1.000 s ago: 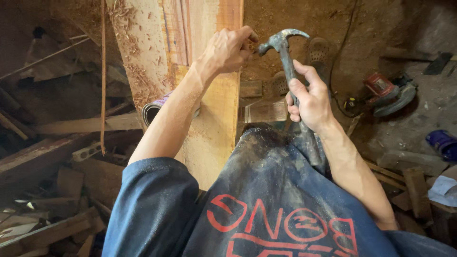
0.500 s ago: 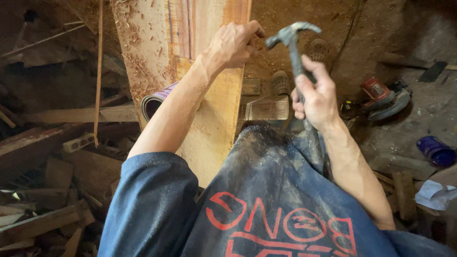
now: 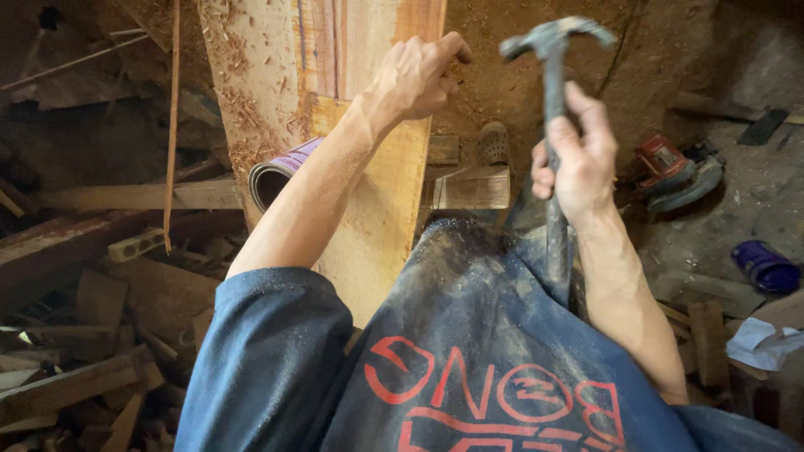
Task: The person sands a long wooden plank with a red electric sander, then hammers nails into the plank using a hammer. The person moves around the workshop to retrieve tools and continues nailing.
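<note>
My left hand (image 3: pixel 416 77) rests on the right edge of an upright wooden board (image 3: pixel 360 125), fingers pinched together at the edge as if on a small nail, which is too small to see. My right hand (image 3: pixel 578 163) grips the handle of a grey claw hammer (image 3: pixel 554 50). The hammer head is raised and blurred, a little to the right of my left fingertips. Sawdust covers the board's left side.
A rolled purple-edged sheet (image 3: pixel 280 172) lies behind the board. Wood offcuts (image 3: pixel 92 335) pile up at the left. A red power tool (image 3: pixel 670 172) and a blue object (image 3: pixel 764 266) lie on the dirt floor at right, with a sandal (image 3: pixel 492 144) nearby.
The hammer head has swung away from my left fingertips, up and to the right. My left hand stays on the board's edge.
</note>
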